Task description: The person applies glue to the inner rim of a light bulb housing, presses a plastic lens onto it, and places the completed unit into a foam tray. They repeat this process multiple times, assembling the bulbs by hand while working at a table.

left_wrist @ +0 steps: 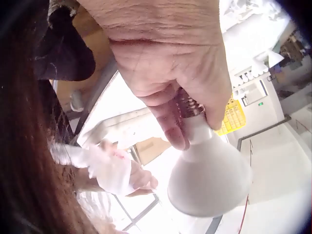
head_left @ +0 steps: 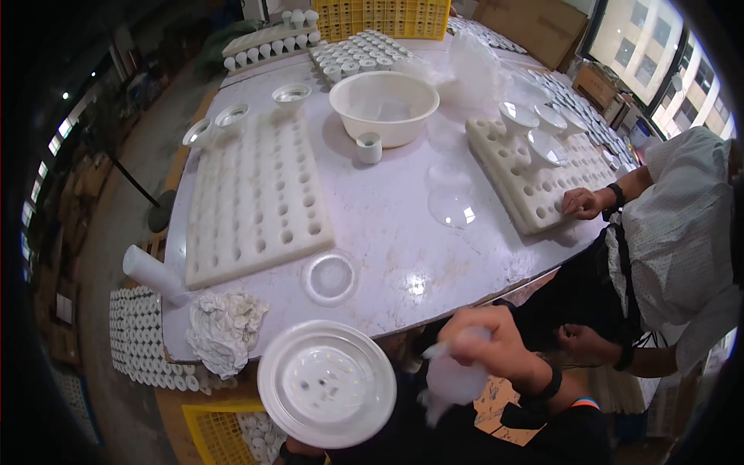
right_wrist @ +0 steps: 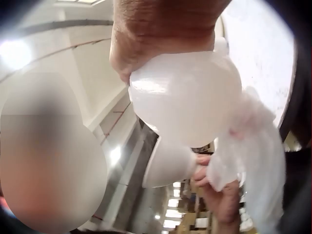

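My left hand point(left_wrist: 170, 63) grips a white cone-shaped LED bulb point(left_wrist: 209, 170) by its metal screw base. In the head view the bulb's wide round face point(head_left: 327, 384) is turned up, showing small yellow LED chips; the bulb hides most of the left hand there. To its right, my right hand point(head_left: 496, 341) curls its fingers round a translucent white dome cover point(head_left: 457, 380). Thin crumpled plastic film point(right_wrist: 258, 165) hangs beside the dome. Dome and bulb are apart in the head view.
On the table are a foam tray with holes point(head_left: 260, 194), a white basin point(head_left: 384, 101), clear domes point(head_left: 453, 205), a clear round lid point(head_left: 330, 277) and a crumpled cloth point(head_left: 225, 329). Another person's hand point(head_left: 585, 203) is at a second foam tray point(head_left: 535, 174). A yellow crate point(head_left: 205, 434) stands below.
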Demonstrator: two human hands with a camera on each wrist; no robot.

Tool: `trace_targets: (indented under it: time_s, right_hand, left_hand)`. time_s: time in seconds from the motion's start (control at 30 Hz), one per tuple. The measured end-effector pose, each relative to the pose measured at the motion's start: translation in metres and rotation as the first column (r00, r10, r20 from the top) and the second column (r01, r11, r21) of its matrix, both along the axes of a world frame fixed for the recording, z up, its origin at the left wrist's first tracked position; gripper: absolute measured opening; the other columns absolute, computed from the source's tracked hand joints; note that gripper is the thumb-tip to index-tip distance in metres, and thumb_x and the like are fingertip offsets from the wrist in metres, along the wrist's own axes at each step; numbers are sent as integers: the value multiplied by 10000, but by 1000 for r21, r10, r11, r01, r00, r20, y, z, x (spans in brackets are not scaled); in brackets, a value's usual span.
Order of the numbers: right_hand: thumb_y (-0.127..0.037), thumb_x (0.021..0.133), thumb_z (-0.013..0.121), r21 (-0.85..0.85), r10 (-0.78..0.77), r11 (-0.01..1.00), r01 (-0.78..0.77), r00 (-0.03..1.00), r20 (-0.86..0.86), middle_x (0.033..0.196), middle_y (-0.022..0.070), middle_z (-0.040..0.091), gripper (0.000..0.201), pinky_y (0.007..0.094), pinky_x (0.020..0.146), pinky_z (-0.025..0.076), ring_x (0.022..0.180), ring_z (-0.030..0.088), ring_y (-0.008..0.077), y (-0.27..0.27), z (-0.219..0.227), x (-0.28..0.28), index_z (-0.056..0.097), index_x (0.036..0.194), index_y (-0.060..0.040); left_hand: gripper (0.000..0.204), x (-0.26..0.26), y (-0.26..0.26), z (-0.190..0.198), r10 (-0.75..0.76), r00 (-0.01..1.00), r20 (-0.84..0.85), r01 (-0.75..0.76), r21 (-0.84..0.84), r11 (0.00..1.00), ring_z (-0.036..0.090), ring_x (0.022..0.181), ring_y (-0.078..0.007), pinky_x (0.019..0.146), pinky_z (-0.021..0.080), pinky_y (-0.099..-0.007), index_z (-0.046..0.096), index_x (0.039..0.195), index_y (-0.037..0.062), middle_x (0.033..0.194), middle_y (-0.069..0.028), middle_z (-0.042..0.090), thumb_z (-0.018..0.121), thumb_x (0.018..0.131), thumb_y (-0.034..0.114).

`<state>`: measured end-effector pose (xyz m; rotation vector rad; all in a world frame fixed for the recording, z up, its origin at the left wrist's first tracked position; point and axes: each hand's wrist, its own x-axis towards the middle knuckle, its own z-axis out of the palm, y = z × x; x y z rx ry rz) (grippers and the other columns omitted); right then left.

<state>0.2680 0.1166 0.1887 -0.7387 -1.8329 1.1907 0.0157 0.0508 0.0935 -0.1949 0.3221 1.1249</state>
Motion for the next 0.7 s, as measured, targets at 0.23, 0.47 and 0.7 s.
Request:
trace_targets:
  time_s: [0.23,0.47,0.7]
  right_hand:
    - [-418,921,446,-670,-280,701,-244,770,-574,525,25,420,432,236,441,288,469,358,96,-16,-20,24,534,859,0]
    - [-478,896,479,-654,-333,713,-253,699,-633,521,21,408,475,236,446,294,475,358,99,-29,-43,46,536,845,-10]
    - [-471,909,453,-643,-317,746,-173,757,-572,544,33,448,479,226,479,325,494,404,107,-23,-63,51,556,864,-5]
  left_hand:
    - [315,29,39,-4,-56,892,-448,122,120,985,577,740,-171,537,463,-252,500,1171,41,1023,-75,583,413,958,255]
    - [354,110,129,-49,-263,733,-627,464,179,868,548,823,-163,695,481,-284,459,1220,-12,1002,-99,552,445,951,218]
    - [457,165,148,-39,298,169,-939,647,334,685,615,770,-167,628,526,-255,498,1267,107,1147,-120,473,610,824,122]
